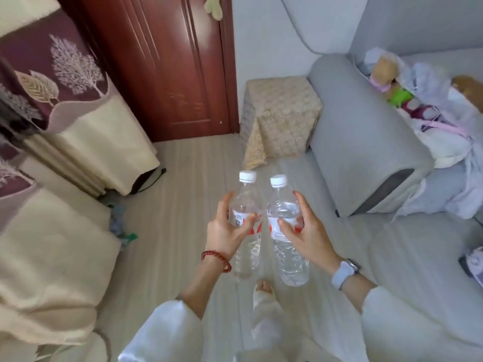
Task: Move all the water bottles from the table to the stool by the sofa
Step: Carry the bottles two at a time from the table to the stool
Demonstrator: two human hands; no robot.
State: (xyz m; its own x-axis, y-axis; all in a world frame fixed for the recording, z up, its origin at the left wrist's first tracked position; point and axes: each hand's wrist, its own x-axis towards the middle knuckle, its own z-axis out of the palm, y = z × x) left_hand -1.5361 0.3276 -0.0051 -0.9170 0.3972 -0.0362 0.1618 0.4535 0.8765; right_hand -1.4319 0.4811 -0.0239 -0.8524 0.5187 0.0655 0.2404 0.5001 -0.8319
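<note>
I carry two clear water bottles with white caps and red-and-white labels, both upright above the floor. My left hand (227, 228) grips the left water bottle (245, 205) around its label. My right hand (303, 231) grips the right water bottle (286, 246) the same way. The two bottles hang side by side, nearly touching. Ahead stands the stool (281, 111), a box shape draped in a beige patterned cloth, set against the grey sofa's armrest (360, 142). Nothing stands on the stool's top. The table is out of view.
A dark red wooden door (167, 64) lies ahead on the left. Furniture under cream and maroon covers (65, 131) lines the left side. Stuffed toys and clothes (418, 100) lie on the sofa seat. The striped floor (188, 192) leads to the stool. My foot (265, 288) shows below the bottles.
</note>
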